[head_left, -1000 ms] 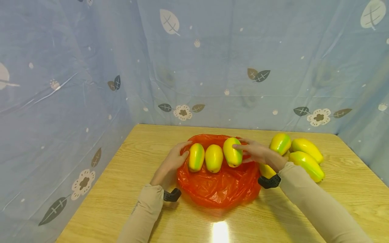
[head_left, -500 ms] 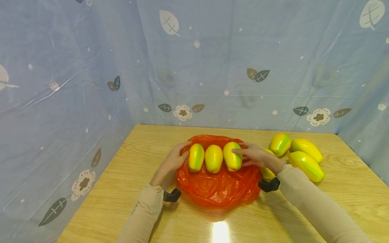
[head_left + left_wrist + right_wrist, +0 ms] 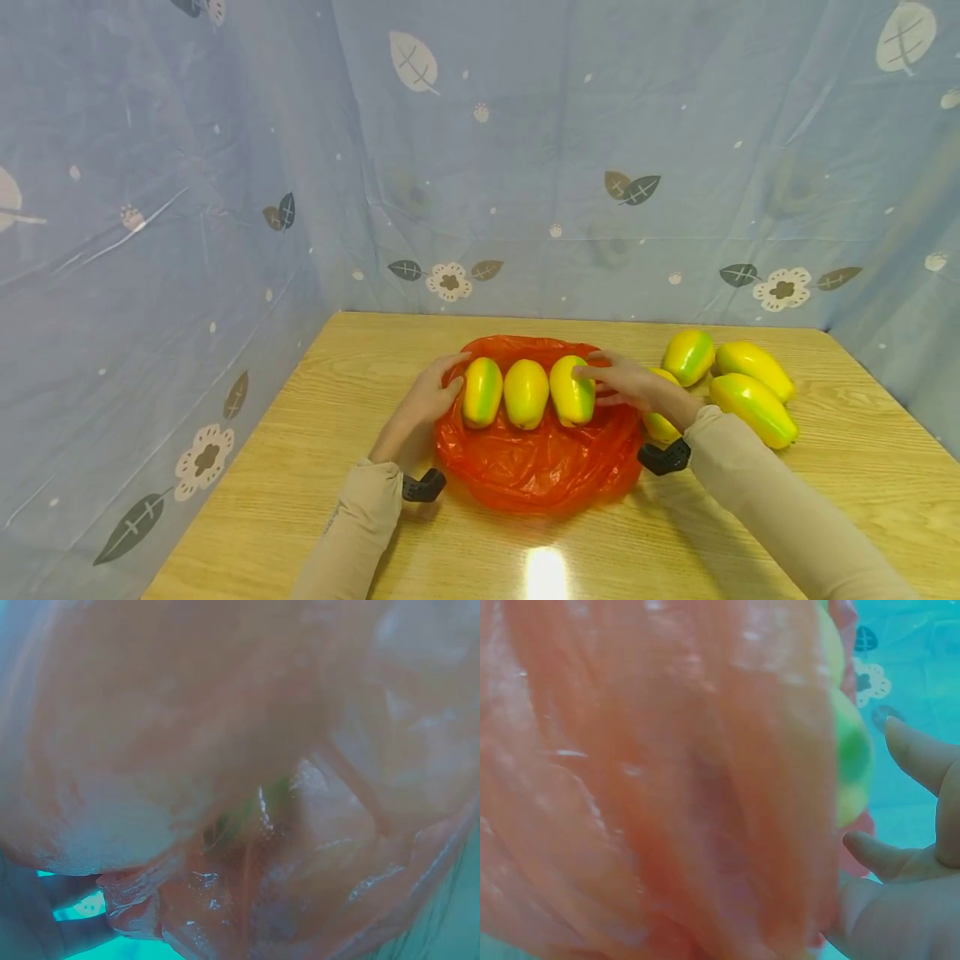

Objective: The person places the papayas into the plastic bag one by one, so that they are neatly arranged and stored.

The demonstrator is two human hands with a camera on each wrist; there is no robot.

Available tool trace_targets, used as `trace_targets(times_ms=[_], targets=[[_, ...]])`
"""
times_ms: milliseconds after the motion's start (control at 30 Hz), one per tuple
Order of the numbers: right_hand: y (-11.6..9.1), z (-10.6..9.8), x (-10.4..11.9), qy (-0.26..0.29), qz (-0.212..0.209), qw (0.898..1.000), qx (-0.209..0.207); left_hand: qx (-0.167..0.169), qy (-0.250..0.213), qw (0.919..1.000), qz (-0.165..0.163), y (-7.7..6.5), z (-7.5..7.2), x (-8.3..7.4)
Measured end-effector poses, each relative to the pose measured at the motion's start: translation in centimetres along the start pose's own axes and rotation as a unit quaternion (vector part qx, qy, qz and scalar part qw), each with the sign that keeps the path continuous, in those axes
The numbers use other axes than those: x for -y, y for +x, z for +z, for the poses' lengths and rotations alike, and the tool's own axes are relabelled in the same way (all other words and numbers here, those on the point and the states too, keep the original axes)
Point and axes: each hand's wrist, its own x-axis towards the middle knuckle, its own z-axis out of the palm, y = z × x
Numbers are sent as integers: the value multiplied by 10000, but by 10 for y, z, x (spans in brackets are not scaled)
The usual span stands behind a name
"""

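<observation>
A red plastic bag (image 3: 536, 471) is spread wide on the wooden table. Three yellow-green papayas stand side by side in its mouth: a left papaya (image 3: 482, 393), a middle papaya (image 3: 526, 395) and a right papaya (image 3: 572, 392). My left hand (image 3: 427, 398) holds the bag's left rim next to the left papaya; in the left wrist view the crumpled film hides most of its fingers. At the right papaya is my right hand (image 3: 626, 383), fingers straight and spread, one overlapping its side. The right wrist view shows its fingertips apart around that fruit's green patch.
Several more papayas lie to the right of the bag, including a papaya (image 3: 753, 408) at the front and a papaya (image 3: 688, 357) at the back. One is partly behind my right wrist. A blue patterned curtain (image 3: 495, 167) walls the table's back and left.
The right papaya has come down into the bag, level with the other two, and my right hand has lowered slightly with it. My left hand has stayed in place.
</observation>
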Motion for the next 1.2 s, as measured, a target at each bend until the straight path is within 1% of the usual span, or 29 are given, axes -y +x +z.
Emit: trace_targets(times_ms=[67, 200, 367, 500, 633, 800, 1033, 1200], targets=[[-2, -2, 3, 31, -20, 10000, -82, 9, -38, 10000, -13, 0, 0, 0], [-8, -10, 10, 45, -90, 9999, -94, 1, -10, 10000, -8, -1, 0, 1], [-17, -22, 17, 28, -296, 9996, 6, 15, 39, 10000, -35, 0, 1, 2], [-24, -34, 18, -84, -464, 9989, -50, 15, 39, 10000, -22, -1, 1, 2], [-31, -45, 17, -98, -537, 9984, -162, 18, -3, 10000, -47, -1, 0, 0], [-39, -58, 14, -147, -461, 9981, -372, 10, -46, 10000, -13, -1, 1, -1], [-55, -78, 6, -281, -452, 9977, -415, 21, -54, 10000, 5, 0, 0, -1], [-63, -88, -2, -231, -422, 9977, -476, 20, -24, 10000, 21, 1, 0, 0]])
